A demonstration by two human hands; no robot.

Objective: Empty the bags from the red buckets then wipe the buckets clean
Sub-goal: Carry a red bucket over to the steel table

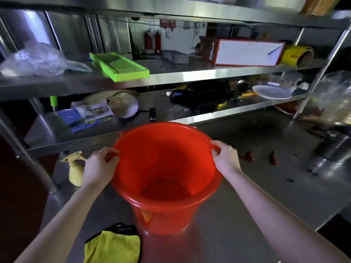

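A red bucket (163, 168) stands upright in the middle of the steel table (266, 196), with no bag visible inside it. My left hand (98, 164) grips the bucket's left rim, fingers curled over the edge. On the opposite side my right hand (225, 158) grips the right rim the same way. A yellow cloth (114, 247) with a black edge lies on the table at the bucket's near left. A yellowish bag (75, 168) lies on the table behind my left hand.
Small red scraps (248, 155) and dark specks lie on the table to the right. A steel pot (336, 145) stands at the far right. Two shelves behind hold a green tray (119, 66), plastic bags, a white box (247, 53) and a pan (123, 107).
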